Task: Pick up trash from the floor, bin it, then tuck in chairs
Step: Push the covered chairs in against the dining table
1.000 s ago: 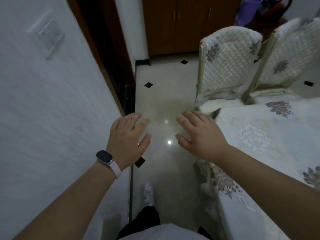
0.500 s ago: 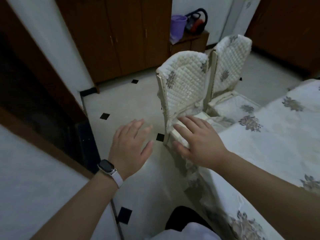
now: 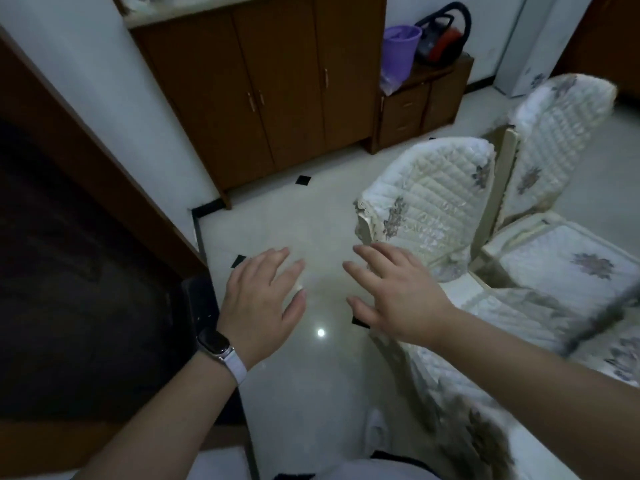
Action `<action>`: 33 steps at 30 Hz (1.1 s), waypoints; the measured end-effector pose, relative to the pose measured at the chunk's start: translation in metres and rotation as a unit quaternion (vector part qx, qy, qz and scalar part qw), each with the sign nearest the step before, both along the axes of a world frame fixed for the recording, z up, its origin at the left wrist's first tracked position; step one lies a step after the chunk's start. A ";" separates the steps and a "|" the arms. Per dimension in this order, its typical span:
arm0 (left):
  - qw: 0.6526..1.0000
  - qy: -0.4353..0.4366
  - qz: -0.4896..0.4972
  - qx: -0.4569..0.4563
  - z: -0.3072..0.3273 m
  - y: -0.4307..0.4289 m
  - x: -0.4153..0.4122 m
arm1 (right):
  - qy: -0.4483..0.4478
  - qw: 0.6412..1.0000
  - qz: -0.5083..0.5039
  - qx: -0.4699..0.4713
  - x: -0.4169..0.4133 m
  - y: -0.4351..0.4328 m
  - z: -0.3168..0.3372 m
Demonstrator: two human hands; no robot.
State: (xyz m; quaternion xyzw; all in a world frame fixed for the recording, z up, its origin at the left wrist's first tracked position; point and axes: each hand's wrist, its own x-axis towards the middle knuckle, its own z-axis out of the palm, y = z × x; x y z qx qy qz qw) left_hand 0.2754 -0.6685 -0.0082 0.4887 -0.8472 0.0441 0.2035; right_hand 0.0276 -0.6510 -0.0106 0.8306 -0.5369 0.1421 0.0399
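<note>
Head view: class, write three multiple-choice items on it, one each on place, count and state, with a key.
1. Where does the purple bucket stand?
A. on the floor
B. on the low wooden cabinet
C. on the table

2. How many seats with quilted covers show?
A. one
B. two
C. four

3. How are the left hand and right hand?
A. both grip trash
B. one holds a broom
C. both open, gripping nothing

Key: 1 B, it sits on the cabinet top beside a red-and-black appliance. 2 B, the near chair and the far chair behind it. 3 C, the fingers are spread and straight.
</note>
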 end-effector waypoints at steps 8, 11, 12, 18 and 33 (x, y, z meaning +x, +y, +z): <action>1.000 0.008 0.012 -0.010 0.006 -0.117 0.029 | 0.025 0.999 0.012 0.021 0.029 -0.130 0.014; 1.000 0.010 0.018 0.000 -0.007 -0.167 0.059 | 0.035 0.999 0.002 0.031 0.056 -0.178 0.008; 1.000 0.011 0.014 0.003 -0.011 -0.185 0.070 | 0.042 0.999 -0.006 0.032 0.067 -0.194 0.006; 0.999 0.045 -0.009 0.013 -0.023 -0.296 0.141 | 0.057 0.997 -0.046 0.029 0.144 -0.287 0.010; 0.992 0.054 -0.110 0.023 -0.018 -0.496 0.162 | 0.054 0.984 -0.169 -0.013 0.165 -0.433 0.013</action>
